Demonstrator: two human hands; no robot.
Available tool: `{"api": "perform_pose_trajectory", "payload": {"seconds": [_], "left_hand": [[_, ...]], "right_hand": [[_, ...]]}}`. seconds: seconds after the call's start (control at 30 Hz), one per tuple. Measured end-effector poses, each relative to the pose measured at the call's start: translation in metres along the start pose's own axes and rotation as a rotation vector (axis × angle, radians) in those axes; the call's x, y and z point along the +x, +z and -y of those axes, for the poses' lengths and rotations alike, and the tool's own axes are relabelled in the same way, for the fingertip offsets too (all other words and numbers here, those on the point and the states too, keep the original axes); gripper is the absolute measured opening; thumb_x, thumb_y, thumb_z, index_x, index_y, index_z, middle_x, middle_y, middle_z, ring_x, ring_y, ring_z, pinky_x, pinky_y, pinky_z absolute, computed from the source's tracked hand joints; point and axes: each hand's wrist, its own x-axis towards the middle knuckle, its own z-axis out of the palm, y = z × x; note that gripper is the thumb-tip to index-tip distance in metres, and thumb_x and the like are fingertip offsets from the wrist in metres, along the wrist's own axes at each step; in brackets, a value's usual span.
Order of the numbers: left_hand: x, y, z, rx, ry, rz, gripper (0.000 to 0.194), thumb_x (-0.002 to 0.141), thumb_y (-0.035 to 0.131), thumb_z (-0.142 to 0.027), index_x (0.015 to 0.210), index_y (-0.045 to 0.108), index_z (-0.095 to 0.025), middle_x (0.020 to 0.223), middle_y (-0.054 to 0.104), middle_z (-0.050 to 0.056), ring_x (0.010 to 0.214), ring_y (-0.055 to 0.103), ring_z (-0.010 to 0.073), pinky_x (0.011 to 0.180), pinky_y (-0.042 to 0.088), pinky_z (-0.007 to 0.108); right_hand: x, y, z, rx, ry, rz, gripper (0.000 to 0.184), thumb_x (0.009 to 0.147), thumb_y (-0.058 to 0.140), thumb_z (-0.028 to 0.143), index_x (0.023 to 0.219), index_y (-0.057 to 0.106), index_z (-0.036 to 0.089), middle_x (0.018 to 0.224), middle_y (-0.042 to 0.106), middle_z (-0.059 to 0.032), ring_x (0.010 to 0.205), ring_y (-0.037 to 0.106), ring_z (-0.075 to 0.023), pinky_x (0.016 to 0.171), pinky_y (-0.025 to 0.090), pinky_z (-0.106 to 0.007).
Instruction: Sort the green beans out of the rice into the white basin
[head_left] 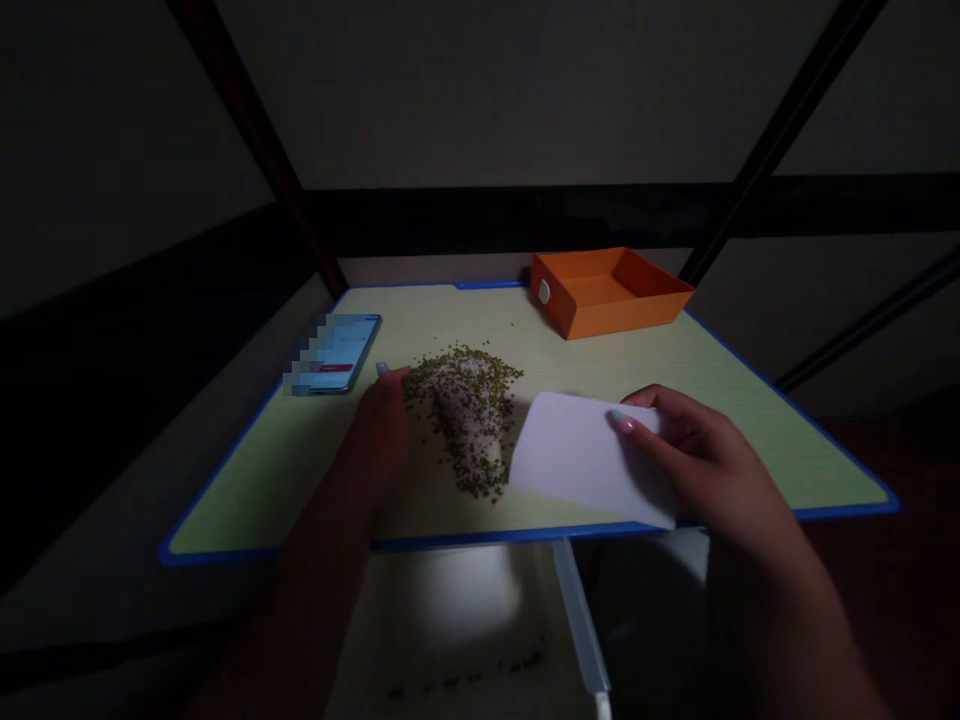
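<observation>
A heap of small green beans mixed with white grains (466, 415) lies in the middle of a pale green table (750, 400) with a blue rim. My left hand (379, 425) stands on its edge just left of the heap, fingers straight and together, touching the table. My right hand (694, 450) grips a white card (581, 455) between thumb and fingers. The card lies flat to the right of the heap, its left edge close to the beans.
An orange open box (607, 290) stands at the back right of the table. A phone (337, 352) lies at the left. Below the front edge hang a white rounded object (465, 600) and a white cable (581, 630). The surroundings are dark.
</observation>
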Motion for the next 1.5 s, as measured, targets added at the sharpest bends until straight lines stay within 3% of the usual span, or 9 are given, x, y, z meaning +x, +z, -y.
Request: {"api": "perform_pose_trajectory", "payload": {"seconds": [0.17,0.37,0.67,0.73,0.83,0.97,1.23,1.4,1.5], "left_hand": [[-0.004,-0.004,-0.004,0.004,-0.032,0.024,0.079,0.092,0.008,-0.067,0.126,0.061,-0.019,0.13,0.067,0.013,0.128,0.059,0.0251,0.113,0.041,0.047],[-0.004,-0.003,-0.001,-0.043,-0.046,0.01,0.073,0.093,0.013,-0.066,0.124,0.061,-0.022,0.135,0.065,0.012,0.132,0.055,0.0256,0.116,0.036,0.051],[-0.003,-0.001,0.0,-0.035,-0.018,0.02,0.07,0.095,0.016,-0.062,0.126,0.06,-0.017,0.131,0.065,0.015,0.131,0.055,0.0249,0.117,0.035,0.051],[-0.002,-0.002,0.001,-0.021,0.02,0.019,0.062,0.097,0.021,-0.057,0.124,0.06,-0.017,0.128,0.066,0.015,0.128,0.056,0.0244,0.116,0.035,0.053],[-0.002,-0.003,0.006,0.007,0.079,0.016,0.047,0.095,0.042,-0.052,0.123,0.059,-0.018,0.128,0.064,0.011,0.123,0.058,0.025,0.11,0.041,0.057],[-0.003,0.0,0.013,0.06,0.164,-0.016,0.042,0.089,0.06,-0.044,0.124,0.058,-0.021,0.132,0.06,0.01,0.118,0.059,0.0249,0.1,0.05,0.052],[-0.005,0.016,0.016,0.185,0.217,-0.105,0.044,0.09,0.058,-0.045,0.126,0.057,-0.021,0.135,0.057,0.011,0.123,0.056,0.0272,0.103,0.046,0.056],[-0.005,0.016,0.013,0.266,0.208,-0.121,0.043,0.095,0.042,-0.047,0.123,0.06,-0.019,0.133,0.06,0.017,0.135,0.047,0.0345,0.11,0.035,0.065],[-0.005,0.016,0.015,0.298,0.227,-0.137,0.042,0.094,0.046,-0.047,0.121,0.061,-0.018,0.131,0.06,0.016,0.133,0.048,0.0337,0.109,0.036,0.063]], "right_hand": [[0.001,0.006,-0.001,0.012,0.004,0.038,0.034,0.079,0.069,0.053,0.082,0.064,0.02,0.057,0.055,0.0011,0.047,0.048,-0.0114,0.037,0.032,-0.021],[0.005,0.008,-0.005,0.011,0.004,0.024,0.036,0.076,0.071,0.054,0.079,0.064,0.019,0.057,0.055,0.001,0.049,0.048,-0.011,0.038,0.032,-0.02],[0.008,0.007,-0.012,0.217,0.084,-0.011,0.039,0.075,0.074,0.057,0.077,0.06,0.021,0.058,0.056,0.0027,0.047,0.051,-0.0104,0.039,0.034,-0.019],[0.009,0.008,-0.016,0.23,0.084,-0.044,0.037,0.076,0.074,0.056,0.079,0.06,0.021,0.058,0.057,0.0025,0.048,0.052,-0.0108,0.04,0.034,-0.019],[0.01,0.013,-0.019,0.237,0.082,-0.085,0.035,0.076,0.075,0.054,0.081,0.062,0.022,0.06,0.058,0.0021,0.049,0.053,-0.0114,0.041,0.035,-0.02],[0.01,0.026,-0.014,0.281,0.085,-0.175,0.037,0.073,0.077,0.055,0.08,0.062,0.022,0.06,0.058,0.0019,0.049,0.053,-0.0118,0.041,0.036,-0.02],[0.004,0.047,0.003,0.306,0.106,-0.27,0.038,0.072,0.077,0.055,0.081,0.059,0.023,0.059,0.057,0.0027,0.047,0.05,-0.0129,0.041,0.035,-0.022],[0.0,0.044,0.016,0.147,0.026,-0.305,0.036,0.074,0.073,0.055,0.081,0.061,0.022,0.062,0.056,0.0014,0.049,0.048,-0.0135,0.04,0.032,-0.023],[0.003,0.039,0.019,0.066,-0.025,-0.301,0.035,0.074,0.073,0.055,0.08,0.062,0.022,0.061,0.054,0.0018,0.05,0.046,-0.0132,0.04,0.031,-0.023]]}}
